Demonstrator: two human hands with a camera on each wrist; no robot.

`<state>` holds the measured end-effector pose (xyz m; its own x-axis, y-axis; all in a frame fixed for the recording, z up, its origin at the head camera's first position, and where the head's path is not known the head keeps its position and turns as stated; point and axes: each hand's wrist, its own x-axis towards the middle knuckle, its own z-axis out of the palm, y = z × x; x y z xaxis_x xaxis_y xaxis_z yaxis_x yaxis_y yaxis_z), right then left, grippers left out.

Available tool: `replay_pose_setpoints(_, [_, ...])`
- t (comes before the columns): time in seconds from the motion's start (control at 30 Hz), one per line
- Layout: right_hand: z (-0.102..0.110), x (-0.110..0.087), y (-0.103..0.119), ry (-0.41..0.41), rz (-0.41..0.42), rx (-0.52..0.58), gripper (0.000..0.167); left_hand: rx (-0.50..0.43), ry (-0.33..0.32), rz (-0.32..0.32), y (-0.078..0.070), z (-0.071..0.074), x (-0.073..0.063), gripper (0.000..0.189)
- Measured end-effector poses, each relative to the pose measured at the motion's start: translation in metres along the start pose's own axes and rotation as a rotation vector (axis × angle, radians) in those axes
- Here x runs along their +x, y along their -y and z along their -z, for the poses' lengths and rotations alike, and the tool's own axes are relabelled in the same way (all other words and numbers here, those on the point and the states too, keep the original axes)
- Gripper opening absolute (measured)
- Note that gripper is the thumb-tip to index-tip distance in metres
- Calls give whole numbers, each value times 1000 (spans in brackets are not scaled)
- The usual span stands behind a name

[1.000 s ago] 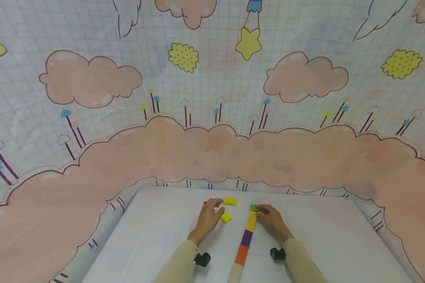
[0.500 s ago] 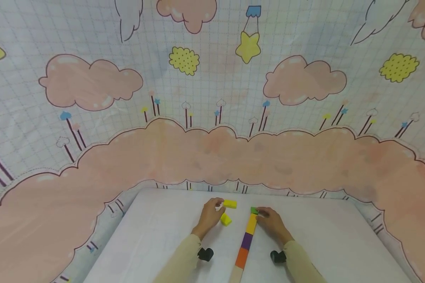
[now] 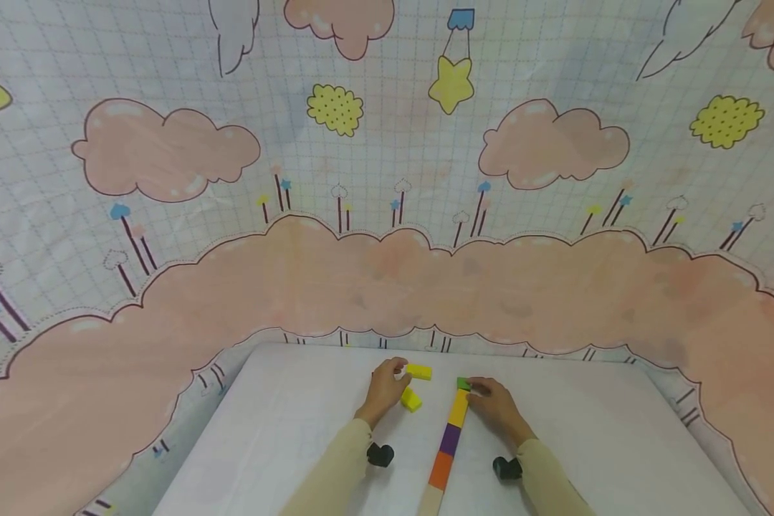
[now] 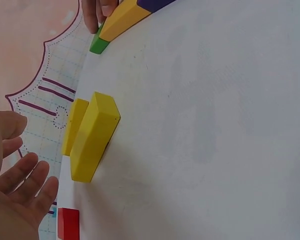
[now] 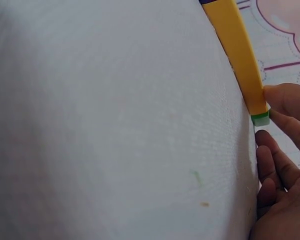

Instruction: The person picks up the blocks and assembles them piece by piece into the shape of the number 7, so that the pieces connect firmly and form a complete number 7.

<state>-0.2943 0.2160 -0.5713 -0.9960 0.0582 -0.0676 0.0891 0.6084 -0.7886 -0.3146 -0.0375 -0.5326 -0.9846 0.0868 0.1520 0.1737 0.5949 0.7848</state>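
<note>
My left hand hovers by two yellow blocks with its fingers apart and nothing held. In the left wrist view, the nearer yellow block stands beside a second yellow block, and a red block sits close to my fingers. My right hand touches the far end of a row of blocks. Its thumb rests by the orange-yellow block, and its fingertips meet the small green block at the end. The fingers bend slightly, without visibly wrapping round a block.
The row continues toward me through a purple block, an orange block and a tan block. It lies on a white table. A patterned cloth rises behind the table's far edge.
My left hand has shifted slightly to the right, near the yellow blocks. The right hand stays at the green block, and the view tilted a little.
</note>
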Motion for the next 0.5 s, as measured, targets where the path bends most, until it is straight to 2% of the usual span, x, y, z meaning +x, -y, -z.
replay_pose_setpoints(0.33, [5, 9, -3, 14, -2, 40, 35, -56, -23, 3, 4, -20, 13, 29])
replay_pose_setpoints(0.5, [7, 17, -3, 26, 1, 39, 35, -36, -44, 26, 3, -25, 20, 28])
